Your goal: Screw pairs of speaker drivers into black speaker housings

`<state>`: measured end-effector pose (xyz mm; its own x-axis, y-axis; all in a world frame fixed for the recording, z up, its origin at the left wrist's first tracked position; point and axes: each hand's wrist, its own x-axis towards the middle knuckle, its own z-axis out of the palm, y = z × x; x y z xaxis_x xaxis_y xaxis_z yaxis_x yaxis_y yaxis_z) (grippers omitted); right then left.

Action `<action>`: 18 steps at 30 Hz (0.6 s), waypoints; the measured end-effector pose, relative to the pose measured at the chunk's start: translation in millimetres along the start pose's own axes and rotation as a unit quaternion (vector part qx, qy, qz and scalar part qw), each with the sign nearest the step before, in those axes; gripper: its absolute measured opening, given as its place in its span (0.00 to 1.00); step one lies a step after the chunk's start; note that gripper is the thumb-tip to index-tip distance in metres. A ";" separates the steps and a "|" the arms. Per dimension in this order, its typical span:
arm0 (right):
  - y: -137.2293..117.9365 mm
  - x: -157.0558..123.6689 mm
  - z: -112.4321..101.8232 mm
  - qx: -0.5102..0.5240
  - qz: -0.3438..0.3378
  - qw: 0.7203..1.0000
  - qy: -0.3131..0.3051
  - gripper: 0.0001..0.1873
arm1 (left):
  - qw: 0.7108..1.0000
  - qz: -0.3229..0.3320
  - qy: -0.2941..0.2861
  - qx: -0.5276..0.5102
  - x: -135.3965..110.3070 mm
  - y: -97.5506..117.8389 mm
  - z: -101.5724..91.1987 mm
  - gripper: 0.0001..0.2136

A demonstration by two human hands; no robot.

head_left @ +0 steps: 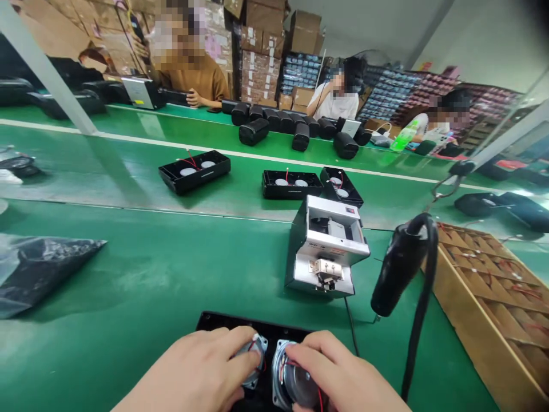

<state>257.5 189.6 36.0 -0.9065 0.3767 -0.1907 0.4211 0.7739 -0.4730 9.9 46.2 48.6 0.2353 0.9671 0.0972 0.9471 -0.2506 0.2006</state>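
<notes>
Looking down, we see a long green belt bench (128, 303) crossing the whole view, with a co-worker (184, 80) sitting far beyond it. At our right side lies a cardboard tray (484, 303) with many divided cells, and a black electric screwdriver (401, 266) hangs just beside it on a thick cable. Ahead of us stands a silver-and-white screw feeder (321, 246). Directly under our hands lies a black speaker housing (223, 321), and its long axis seems to run left to right across our body. Two round metal speaker drivers sit side by side on it. Our left hand (193, 366) is nearer the left driver (253, 357), and its fingers close narrowly over that rim. Our right hand (347, 372) is nearer the right driver (285, 377), and it holds this one the same way. Thin red wires (286, 362) cross the right driver's shiny metal.
</notes>
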 end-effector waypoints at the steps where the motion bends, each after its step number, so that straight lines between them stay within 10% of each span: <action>1: 0.5 0.2 -3.4 -0.020 -0.017 1.000 0.008 0.34 | 1.000 -0.005 -0.012 -0.008 2.6 1.6 -1.5 0.27; 9: -2.6 14.1 -6.0 -0.106 -0.049 0.993 0.031 0.29 | 0.996 0.009 -0.087 0.004 14.7 5.9 -2.6 0.23; 18: 1.5 20.3 -3.3 -0.138 -0.085 0.985 0.063 0.27 | 0.995 0.069 0.021 0.075 8.9 -3.3 1.8 0.17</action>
<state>239.8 200.1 34.3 -0.9609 0.2766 -0.0119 0.2716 0.9337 -0.2334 9.2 55.7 47.1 0.3587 0.9206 0.1545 0.9293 -0.3678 0.0346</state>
